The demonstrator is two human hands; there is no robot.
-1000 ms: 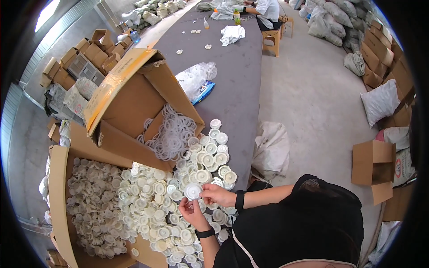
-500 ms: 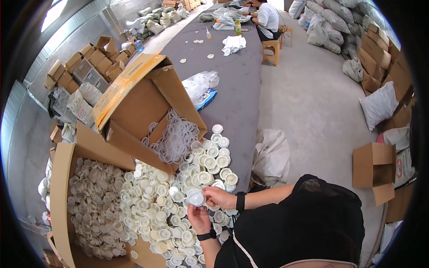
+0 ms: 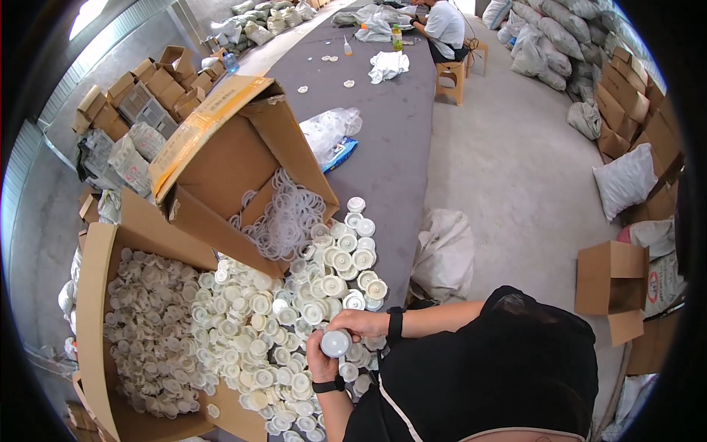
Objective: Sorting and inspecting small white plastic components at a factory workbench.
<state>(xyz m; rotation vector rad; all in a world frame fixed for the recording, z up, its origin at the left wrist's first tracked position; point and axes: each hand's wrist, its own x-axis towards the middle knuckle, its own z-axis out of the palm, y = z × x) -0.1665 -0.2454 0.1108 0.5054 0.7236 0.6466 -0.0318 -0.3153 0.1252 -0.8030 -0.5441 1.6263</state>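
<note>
Between my two hands is a round translucent white plastic cap point(image 3: 336, 343), its flat round face turned up. My left hand point(image 3: 319, 362) curls its fingers around the cap's left side. From the upper right my right hand point(image 3: 358, 323) grips its rim; some of its fingertips are hidden behind the cap. Right below and beside my hands, a heap of similar white caps point(image 3: 258, 335) spreads over the table. A tilted cardboard box point(image 3: 213, 158) beyond the heap spills clear plastic rings point(image 3: 283, 225) from its open side.
A second cardboard box point(image 3: 92, 324) lies at the left, full of caps. A plastic bag point(image 3: 328, 132) and a white cloth point(image 3: 388, 66) lie farther along the grey table point(image 3: 390, 147). Another person point(image 3: 442, 31) sits at the far end. Sacks and boxes line both sides.
Both hands have shifted slightly down and to the right with the cap. My left fingers wrap farther around it. The whole view has moved a little.
</note>
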